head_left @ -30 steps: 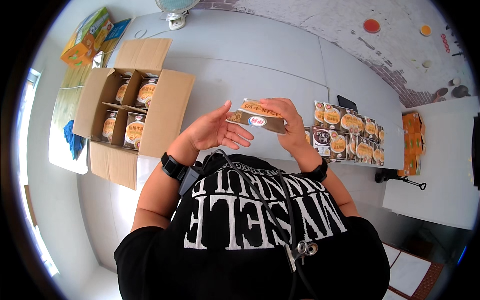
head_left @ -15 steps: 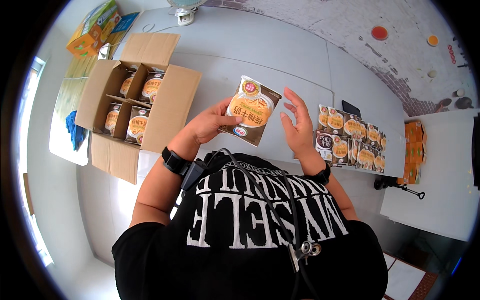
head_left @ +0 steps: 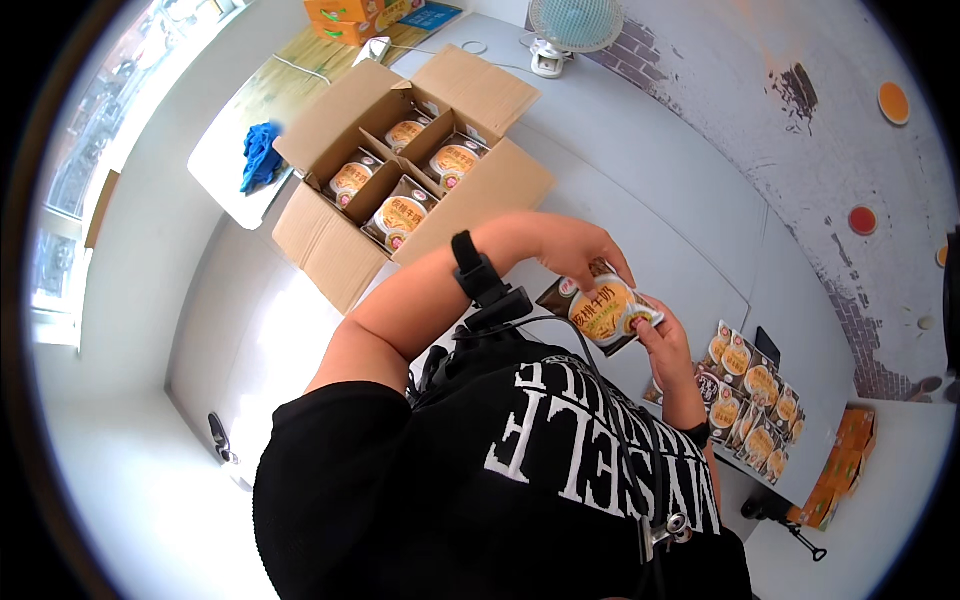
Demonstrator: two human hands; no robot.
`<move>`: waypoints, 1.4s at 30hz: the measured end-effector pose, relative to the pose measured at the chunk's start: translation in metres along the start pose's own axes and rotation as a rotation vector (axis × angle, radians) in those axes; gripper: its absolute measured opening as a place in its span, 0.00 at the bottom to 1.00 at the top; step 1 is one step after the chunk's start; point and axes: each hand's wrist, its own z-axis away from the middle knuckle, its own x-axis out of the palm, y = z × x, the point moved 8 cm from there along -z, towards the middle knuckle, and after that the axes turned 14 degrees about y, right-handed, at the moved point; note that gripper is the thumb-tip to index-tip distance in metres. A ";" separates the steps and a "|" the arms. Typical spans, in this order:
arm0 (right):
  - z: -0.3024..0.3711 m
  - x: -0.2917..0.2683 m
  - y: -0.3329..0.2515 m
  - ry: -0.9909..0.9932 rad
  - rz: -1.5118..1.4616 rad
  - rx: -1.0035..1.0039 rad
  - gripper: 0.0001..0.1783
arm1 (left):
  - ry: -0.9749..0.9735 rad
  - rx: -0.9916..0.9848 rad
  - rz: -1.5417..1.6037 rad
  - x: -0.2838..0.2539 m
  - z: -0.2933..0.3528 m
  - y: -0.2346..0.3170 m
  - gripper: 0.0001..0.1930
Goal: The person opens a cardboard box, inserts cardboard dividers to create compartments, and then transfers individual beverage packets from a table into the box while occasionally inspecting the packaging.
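Observation:
Between my hands, in front of my chest, is a brown and yellow food packet [head_left: 597,312] with a round printed picture of a bowl. My left hand [head_left: 583,248] reaches over its far edge, fingers bent down onto its front. The right hand [head_left: 665,345] pinches the whitish end of the packet with the thumb on top. To the left, an open cardboard carton [head_left: 505,175] is split by dividers [head_left: 378,188] into compartments. Similar packets [head_left: 402,212] stand in them, their printed fronts showing. On the right side of the table lie rows of like packets [head_left: 757,385].
The grey table [head_left: 640,170] runs from the carton to the packet rows. A black phone [head_left: 768,345] lies beyond those rows. A fan [head_left: 574,25] stands at the far edge. Blue cloth [head_left: 261,155] lies on a white surface at left. Orange boxes [head_left: 838,465] are stacked at right.
My right hand has closed on the packet, which has turned round and shifted right. The left hand has moved from its side to its far edge. The view has swung, with the carton appearing further right.

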 end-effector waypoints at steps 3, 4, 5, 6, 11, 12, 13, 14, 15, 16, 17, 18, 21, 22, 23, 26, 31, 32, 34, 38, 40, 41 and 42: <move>0.002 0.011 0.010 -0.121 0.084 0.102 0.27 | 0.096 0.083 -0.136 -0.005 -0.005 0.017 0.31; 0.003 0.013 0.008 -0.131 0.100 0.126 0.27 | 0.139 0.073 -0.152 -0.007 -0.009 0.021 0.32; 0.003 0.016 0.008 -0.140 0.117 0.152 0.26 | 0.181 0.063 -0.166 -0.009 -0.012 0.025 0.33; 0.002 0.018 0.008 -0.149 0.134 0.178 0.26 | 0.222 0.053 -0.179 -0.011 -0.015 0.027 0.34; -0.009 0.011 0.013 0.001 -0.050 0.104 0.21 | 0.643 0.072 0.103 -0.038 -0.015 0.010 0.35; -0.010 0.007 0.015 0.036 -0.100 0.096 0.20 | 0.753 0.060 0.167 -0.046 -0.011 0.001 0.33; -0.011 0.003 0.016 0.072 -0.149 0.089 0.19 | 0.863 0.047 0.231 -0.053 -0.006 -0.011 0.32; -0.012 -0.002 0.018 0.120 -0.187 0.069 0.18 | 0.970 0.034 0.294 -0.059 0.000 -0.026 0.31; -0.014 -0.005 0.019 0.157 -0.224 0.052 0.18 | 1.009 -0.004 0.362 -0.059 0.006 -0.042 0.29; -0.016 -0.009 0.019 0.194 -0.261 0.036 0.18 | 0.956 -0.066 0.468 -0.051 0.007 -0.058 0.29; -0.018 -0.009 0.015 0.192 -0.278 0.008 0.19 | 0.896 -0.126 0.575 -0.042 0.008 -0.067 0.28; -0.020 -0.007 0.013 0.199 -0.283 -0.008 0.19 | 0.835 -0.186 0.681 -0.033 0.010 -0.075 0.27; -0.023 0.003 0.002 0.190 -0.291 -0.031 0.20 | 0.600 -0.212 0.918 0.001 0.007 -0.080 0.27; -0.023 0.009 0.001 0.157 -0.274 -0.024 0.20 | 0.531 -0.187 1.002 0.009 0.006 -0.078 0.27; -0.024 0.015 0.000 0.127 -0.257 -0.017 0.21 | 0.472 -0.168 1.056 0.012 0.007 -0.072 0.25; -0.028 0.025 0.006 0.028 -0.150 0.018 0.22 | 0.406 -0.032 1.054 0.010 0.014 -0.053 0.23; -0.036 0.034 -0.001 0.006 -0.028 0.011 0.20 | 0.491 -0.037 1.130 -0.015 0.035 -0.081 0.20; -0.038 0.032 -0.005 0.044 -0.002 0.017 0.20 | 0.571 -0.067 1.016 -0.032 0.043 -0.098 0.20; -0.041 0.022 -0.004 0.126 0.013 0.035 0.19 | 0.724 -0.070 0.922 -0.076 0.068 -0.117 0.20; -0.038 -0.004 0.010 0.276 -0.032 0.102 0.17 | 1.094 -0.066 0.762 -0.186 0.144 -0.140 0.21; -0.034 -0.015 0.019 0.342 -0.049 0.134 0.16 | 1.277 -0.161 0.506 -0.238 0.180 -0.147 0.21; -0.033 -0.017 0.022 0.355 -0.048 0.146 0.15 | 1.293 -0.173 0.380 -0.266 0.197 -0.173 0.22; -0.031 -0.021 0.025 0.394 -0.058 0.155 0.15 | 1.304 -0.262 0.227 -0.287 0.203 -0.169 0.22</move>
